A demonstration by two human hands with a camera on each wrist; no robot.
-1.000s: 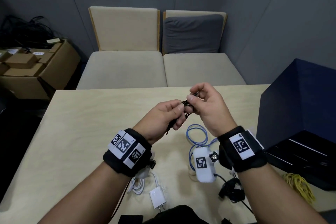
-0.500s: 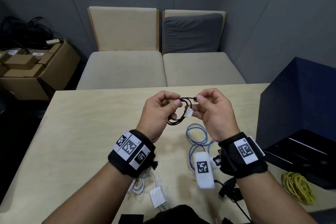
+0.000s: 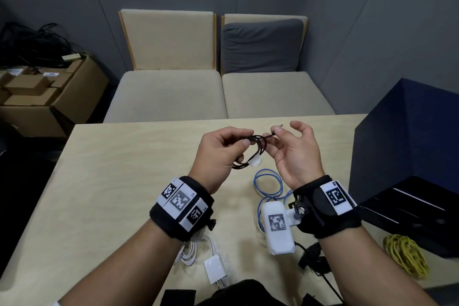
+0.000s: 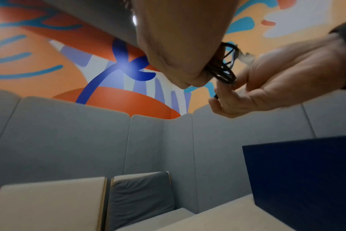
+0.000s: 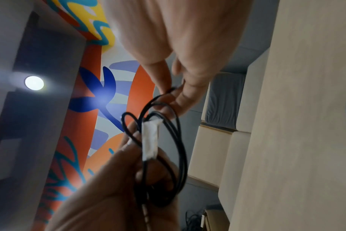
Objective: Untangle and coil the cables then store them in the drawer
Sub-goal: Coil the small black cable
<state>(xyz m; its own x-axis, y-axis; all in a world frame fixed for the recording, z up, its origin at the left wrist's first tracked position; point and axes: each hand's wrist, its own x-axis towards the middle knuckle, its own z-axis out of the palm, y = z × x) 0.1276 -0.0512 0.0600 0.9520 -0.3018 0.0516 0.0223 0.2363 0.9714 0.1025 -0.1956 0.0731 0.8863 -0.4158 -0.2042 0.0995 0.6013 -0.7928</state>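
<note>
Above the table's middle, my left hand [image 3: 242, 140] grips a small black cable coil [image 3: 249, 154] with a white tag [image 3: 255, 161] on it. My right hand [image 3: 274, 134] pinches the free end of that black cable between thumb and forefinger, with its other fingers spread. In the right wrist view the black cable [image 5: 177, 140] loops between both hands, and the white tag [image 5: 150, 140] lies against my left fingers [image 5: 132, 140]. The left wrist view shows the black cable [image 4: 224, 68] under my left palm. The dark blue drawer unit [image 3: 409, 156] stands at right with an open drawer [image 3: 407, 208].
On the table [image 3: 111, 194] lie a blue cable [image 3: 267, 181], a white charger [image 3: 214, 268] with its white cable [image 3: 188, 254], a black cable [image 3: 314, 259] and a yellow cable bundle [image 3: 407, 258]. Two beige chairs [image 3: 169, 92] stand beyond the far edge; cardboard boxes [image 3: 37, 97] sit left.
My hands have drawn apart. The right hand has turned palm-up, spread its fingers and pulled the cable end right, while the coil stays in my left hand.
</note>
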